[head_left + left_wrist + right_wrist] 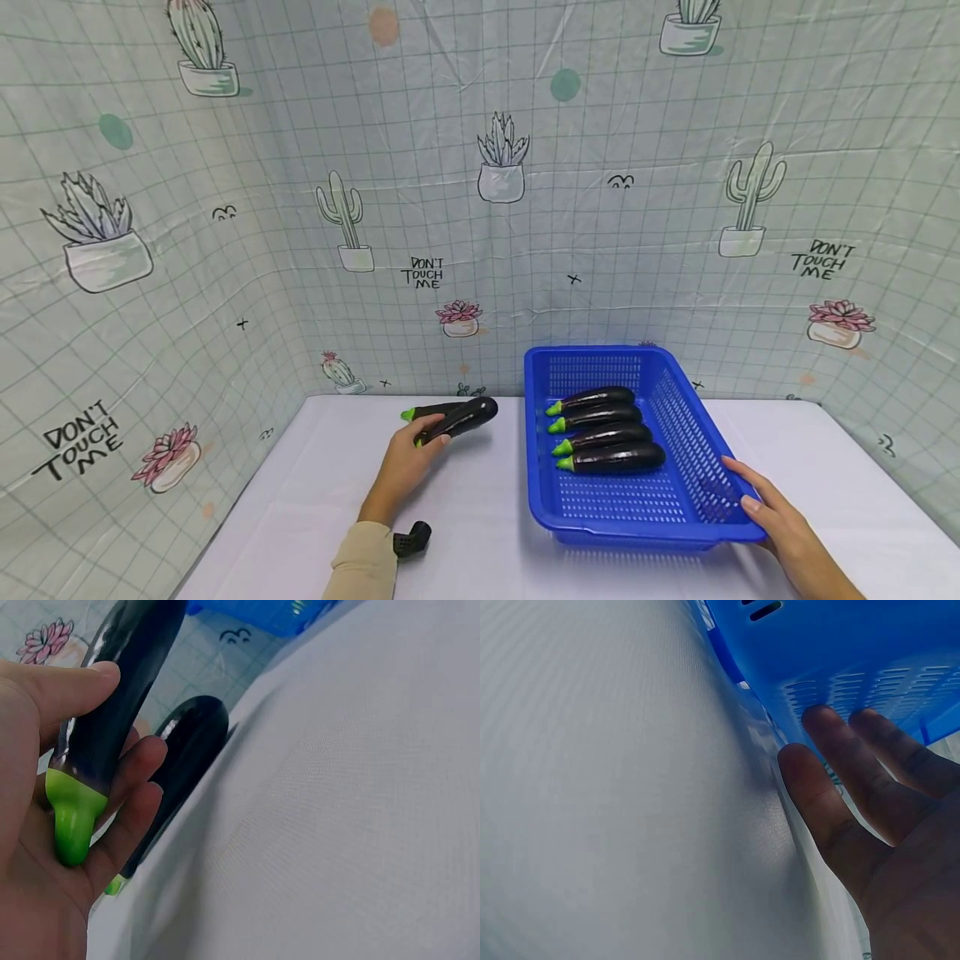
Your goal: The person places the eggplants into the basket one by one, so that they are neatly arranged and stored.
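Observation:
My left hand (pixel 412 454) grips a dark purple eggplant (pixel 471 417) near its green stem end. In the left wrist view the thumb lies across this eggplant (pixel 124 705), with the fingers behind it. Just behind it a second eggplant (pixel 435 409) lies on the table, partly hidden by the held one. To the right stands a blue plastic basket (pixel 637 528), where several eggplants (pixel 611 457) lie side by side, stems to the left. My right hand (pixel 783 521) holds the basket's right rim near the front corner; its lower fingers (pixel 847 761) reach along the outer wall.
A white cloth covers the table (pixel 472 517). A patterned curtain (pixel 420 208) with cactus drawings rises behind and at both sides. A black wrist device (pixel 412 540) sits at the left sleeve (pixel 365 558).

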`<state>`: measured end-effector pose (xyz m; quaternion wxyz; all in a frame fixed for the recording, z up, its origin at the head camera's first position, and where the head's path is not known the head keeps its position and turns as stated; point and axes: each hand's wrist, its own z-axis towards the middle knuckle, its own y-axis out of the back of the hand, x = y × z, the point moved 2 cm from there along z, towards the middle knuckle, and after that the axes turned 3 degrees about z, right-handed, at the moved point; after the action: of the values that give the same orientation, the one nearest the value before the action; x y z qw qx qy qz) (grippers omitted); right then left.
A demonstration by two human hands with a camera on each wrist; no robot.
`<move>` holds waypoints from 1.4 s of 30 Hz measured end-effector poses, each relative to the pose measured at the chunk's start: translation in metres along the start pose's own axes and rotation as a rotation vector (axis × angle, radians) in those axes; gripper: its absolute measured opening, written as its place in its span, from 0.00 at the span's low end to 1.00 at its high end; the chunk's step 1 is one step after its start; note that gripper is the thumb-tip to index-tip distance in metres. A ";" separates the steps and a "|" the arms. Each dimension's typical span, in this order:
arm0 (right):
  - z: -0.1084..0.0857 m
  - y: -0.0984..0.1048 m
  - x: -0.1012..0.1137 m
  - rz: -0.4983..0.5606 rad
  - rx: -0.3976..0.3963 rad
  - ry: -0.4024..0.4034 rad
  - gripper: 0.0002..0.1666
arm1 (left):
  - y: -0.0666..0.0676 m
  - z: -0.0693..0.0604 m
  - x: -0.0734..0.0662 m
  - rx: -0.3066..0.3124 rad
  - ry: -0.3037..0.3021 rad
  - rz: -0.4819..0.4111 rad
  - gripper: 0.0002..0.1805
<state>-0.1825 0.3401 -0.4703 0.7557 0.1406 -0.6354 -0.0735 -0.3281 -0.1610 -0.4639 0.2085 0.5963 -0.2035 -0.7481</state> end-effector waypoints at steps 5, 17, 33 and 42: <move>0.000 0.000 -0.001 0.001 -0.002 0.004 0.31 | 0.000 0.000 -0.003 0.016 0.002 -0.011 0.22; -0.001 0.001 -0.001 0.020 0.007 0.034 0.31 | 0.002 0.003 -0.014 0.058 -0.012 -0.186 0.23; 0.000 -0.002 -0.001 -0.007 -0.001 0.004 0.31 | 0.001 0.001 -0.025 0.050 -0.003 -0.242 0.24; 0.000 0.000 -0.001 -0.030 -0.007 0.016 0.31 | -0.008 -0.004 -0.038 0.069 -0.042 -0.283 0.24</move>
<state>-0.1825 0.3405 -0.4717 0.7601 0.1483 -0.6269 -0.0859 -0.3172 -0.1334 -0.4386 0.0759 0.6100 -0.1475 -0.7748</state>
